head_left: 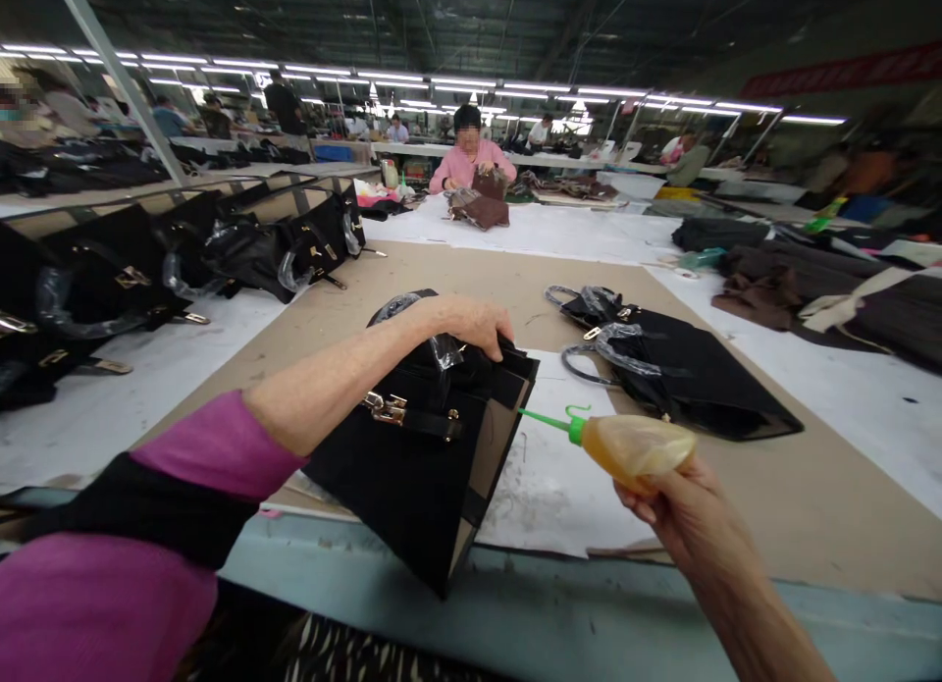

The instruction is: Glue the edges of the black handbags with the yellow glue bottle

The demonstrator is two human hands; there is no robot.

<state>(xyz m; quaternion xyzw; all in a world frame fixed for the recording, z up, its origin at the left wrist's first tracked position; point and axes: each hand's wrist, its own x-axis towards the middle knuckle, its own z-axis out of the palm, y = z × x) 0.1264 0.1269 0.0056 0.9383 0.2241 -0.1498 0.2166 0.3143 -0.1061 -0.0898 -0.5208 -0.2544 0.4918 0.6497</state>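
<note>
A black handbag (401, 476) with gold buckle hardware and plastic-wrapped handles lies tilted at the table's front edge, one corner jutting past it. My left hand (478, 327) grips the bag's upper edge, its fingertips partly hidden behind the fabric. In my right hand (677, 500) is a soft squeeze bottle (633, 446) of amber liquid, held on its side with the fingers wrapped round it. Its green nozzle points left, with the tip close to the bag's beige-lined opening; whether it touches I cannot tell.
Another black handbag (684, 368) lies flat on the brown board (824, 515) to the right. Several black bags (147, 250) stand in a row at the left. Dark brown fabric (802, 289) is piled at the far right. Across the table a person (471, 162) handles brown material.
</note>
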